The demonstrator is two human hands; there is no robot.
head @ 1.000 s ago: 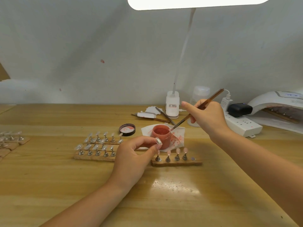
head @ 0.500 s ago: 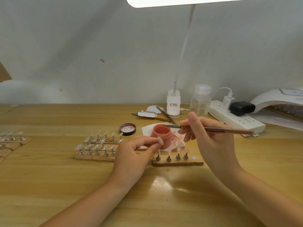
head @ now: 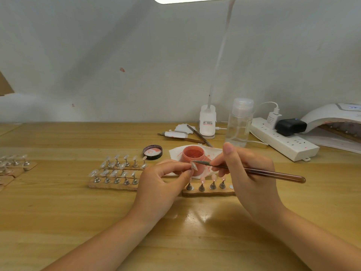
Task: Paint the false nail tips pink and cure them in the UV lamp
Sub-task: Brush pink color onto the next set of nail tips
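- Clearly, the left hand (head: 162,184) pinched one clear false nail tip (head: 194,165); the right hand (head: 248,173) gripped one slim brown brush (head: 252,171) touching it.
- Four pink-tipped metal stands (head: 206,184) stood just below, before one pink paint jar (head: 194,156).
- The white UV lamp (head: 336,122) sat cut off at right.

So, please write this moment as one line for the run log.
left hand: pinches clear false nail tip | right hand: holds thin brown brush, bristles at tip | open pink paint jar: behind
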